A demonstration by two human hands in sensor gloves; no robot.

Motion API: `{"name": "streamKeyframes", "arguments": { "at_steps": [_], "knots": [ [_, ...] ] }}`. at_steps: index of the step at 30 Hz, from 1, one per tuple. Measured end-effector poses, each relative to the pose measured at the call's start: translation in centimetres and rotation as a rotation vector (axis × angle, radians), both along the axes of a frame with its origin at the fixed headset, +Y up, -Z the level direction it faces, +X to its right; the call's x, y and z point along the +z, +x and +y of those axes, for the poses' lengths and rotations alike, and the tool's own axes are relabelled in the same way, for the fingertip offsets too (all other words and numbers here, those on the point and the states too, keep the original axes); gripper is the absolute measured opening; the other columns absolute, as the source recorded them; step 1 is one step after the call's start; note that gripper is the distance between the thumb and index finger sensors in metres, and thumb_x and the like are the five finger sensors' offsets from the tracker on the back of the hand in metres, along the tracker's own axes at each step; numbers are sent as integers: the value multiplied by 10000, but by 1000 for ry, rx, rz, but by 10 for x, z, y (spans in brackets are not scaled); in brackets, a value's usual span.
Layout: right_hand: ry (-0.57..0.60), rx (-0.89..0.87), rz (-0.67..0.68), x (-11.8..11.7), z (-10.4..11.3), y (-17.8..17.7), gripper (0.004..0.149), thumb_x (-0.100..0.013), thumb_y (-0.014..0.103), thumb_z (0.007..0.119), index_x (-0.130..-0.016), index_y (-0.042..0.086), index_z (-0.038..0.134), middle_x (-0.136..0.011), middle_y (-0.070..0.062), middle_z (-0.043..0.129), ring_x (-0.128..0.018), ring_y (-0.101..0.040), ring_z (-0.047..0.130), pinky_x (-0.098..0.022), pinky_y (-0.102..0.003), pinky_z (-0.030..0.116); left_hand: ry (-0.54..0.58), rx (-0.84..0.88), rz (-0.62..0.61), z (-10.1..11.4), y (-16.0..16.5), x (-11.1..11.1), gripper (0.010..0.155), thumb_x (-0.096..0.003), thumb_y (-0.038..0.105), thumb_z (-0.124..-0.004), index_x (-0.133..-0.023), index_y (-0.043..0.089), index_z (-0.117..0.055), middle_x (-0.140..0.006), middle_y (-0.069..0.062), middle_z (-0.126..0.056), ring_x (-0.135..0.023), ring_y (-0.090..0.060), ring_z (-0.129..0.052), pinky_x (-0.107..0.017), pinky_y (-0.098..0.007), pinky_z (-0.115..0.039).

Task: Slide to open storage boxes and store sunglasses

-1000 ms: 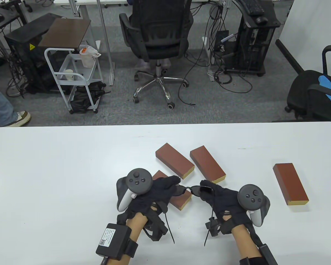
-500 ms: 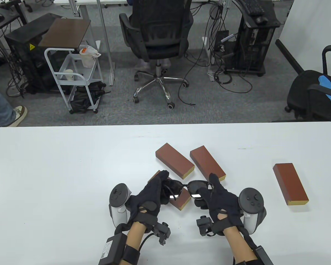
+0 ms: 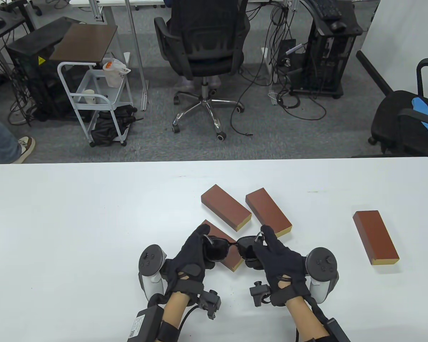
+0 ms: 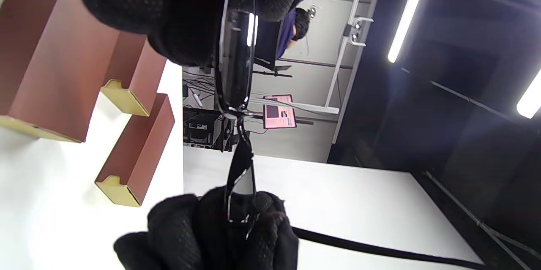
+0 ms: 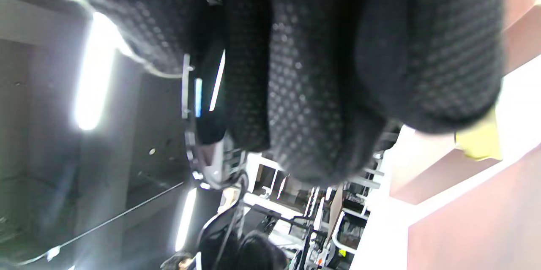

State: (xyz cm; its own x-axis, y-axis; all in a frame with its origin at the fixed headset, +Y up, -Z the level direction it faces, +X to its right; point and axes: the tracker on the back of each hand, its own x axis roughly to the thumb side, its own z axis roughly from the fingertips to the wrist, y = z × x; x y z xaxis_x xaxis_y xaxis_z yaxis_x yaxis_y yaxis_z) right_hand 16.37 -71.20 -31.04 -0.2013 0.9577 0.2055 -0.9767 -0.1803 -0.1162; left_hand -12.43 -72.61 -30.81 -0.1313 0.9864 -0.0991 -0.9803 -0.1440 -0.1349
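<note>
Both hands grip the sunglasses w/ fingers curled round the frame ends: left hand on the left lens side, right hand on the right. Glasses held above the table, long axis running left-right betw. the hands, directly over the nearest box, which looks shut. Likely either hand must let go to slide it open. Beyond it lie two more boxes; a fourth box sits well right of the glasses.
</note>
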Motion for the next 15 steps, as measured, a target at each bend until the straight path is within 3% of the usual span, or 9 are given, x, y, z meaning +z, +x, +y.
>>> {"name": "streamKeyframes", "arguments": {
  "at_steps": [5,7,10,15],
  "knots": [
    [16,3,195,-4,-5,-8,900,-245,670,819,-903,119,547,-644,-112,996,-484,-300,1074,-330,-402,931,-31,9,25,-6,-7,0,678,-497,569,-466,-1087,244,-540,-1005,-106,-743,-779,-331,-847,-507,-493,-753],
    [5,-48,231,-4,-10,-10,950,-244,768,697,-914,116,530,-686,-142,971,-525,-343,1046,-356,-427,913,-32,7,30,-6,-9,0,676,-498,565,-467,-1087,240,-540,-1003,-109,-744,-777,-332,-848,-505,-493,-753],
    [-32,-133,252,-3,-15,-12,932,-265,771,624,-914,108,533,-707,-183,945,-545,-397,1016,-366,-469,889,-36,-6,35,-4,-11,1,674,-501,552,-473,-1083,220,-545,-987,-123,-749,-714,-309,-875,-475,-479,-763],
    [-40,-95,214,-3,-16,-10,860,-295,741,596,-894,124,592,-677,-162,974,-521,-380,1034,-349,-457,902,-40,-77,47,-4,-11,1,661,-508,532,-511,-1076,197,-562,-961,-135,-767,-650,-283,-901,-432,-460,-780]
  ]
}}
